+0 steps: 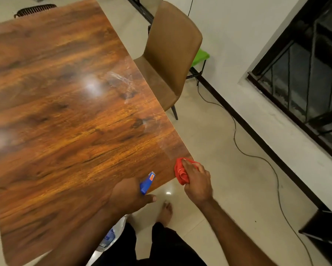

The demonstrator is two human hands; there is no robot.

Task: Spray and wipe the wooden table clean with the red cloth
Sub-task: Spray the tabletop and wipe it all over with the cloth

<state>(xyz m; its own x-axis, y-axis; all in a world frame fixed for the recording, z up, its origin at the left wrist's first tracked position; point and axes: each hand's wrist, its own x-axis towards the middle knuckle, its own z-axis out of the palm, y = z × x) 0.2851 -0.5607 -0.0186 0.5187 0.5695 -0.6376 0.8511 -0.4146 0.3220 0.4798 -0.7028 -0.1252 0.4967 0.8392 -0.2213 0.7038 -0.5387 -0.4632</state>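
Note:
The wooden table [61, 112] fills the left of the view, with wet streaks near its right edge. My right hand [197, 179] grips the bunched red cloth [180, 170] at the table's near right corner. My left hand [127, 194] holds a spray bottle; its blue head [147, 183] points over the table's near edge, and the clear body [108, 239] hangs below my wrist, mostly hidden.
A brown chair [171, 54] stands tucked at the table's right side. A cable [257, 154] snakes over the tiled floor along the wall. A barred window [305, 83] is at right. A dark chair back [34, 9] shows beyond the far edge. My bare foot [166, 211] is on the floor.

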